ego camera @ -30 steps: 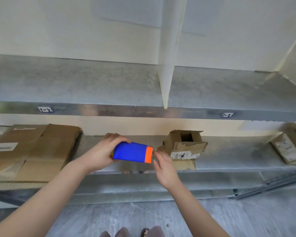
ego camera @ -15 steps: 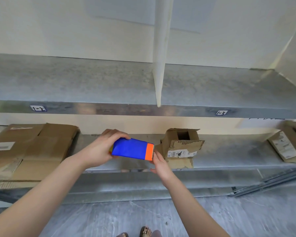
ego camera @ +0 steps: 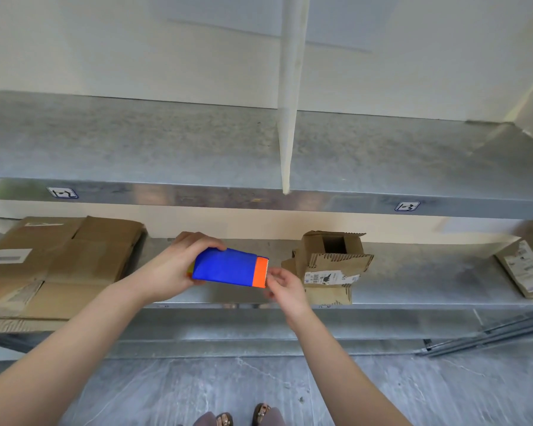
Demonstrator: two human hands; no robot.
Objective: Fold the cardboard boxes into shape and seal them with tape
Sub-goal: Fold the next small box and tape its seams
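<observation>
My left hand (ego camera: pixel 170 267) grips a blue tape dispenser (ego camera: pixel 228 267) with an orange toothed end, held level above the lower shelf. My right hand (ego camera: pixel 285 285) is at that orange end, thumb and fingers pinched close to the cutter; whether tape is between them I cannot tell. Just right of my right hand a small cardboard box (ego camera: pixel 330 265) stands on the shelf, its top flaps open and a white label on its front. A stack of flattened cardboard boxes (ego camera: pixel 59 265) lies at the shelf's left.
A metal upper shelf (ego camera: pixel 197 155) with a white divider (ego camera: pixel 290 87) runs above. Another labelled flat carton (ego camera: pixel 526 265) lies at the far right of the lower shelf (ego camera: pixel 428 281). Loose metal rails (ego camera: pixel 490 333) rest lower right. My feet (ego camera: pixel 243 418) show on the grey floor.
My right hand has shifted from under the dispenser's orange end to beside it, fingers now pinched at the cutter. The dispenser and left hand stay nearly in place.
</observation>
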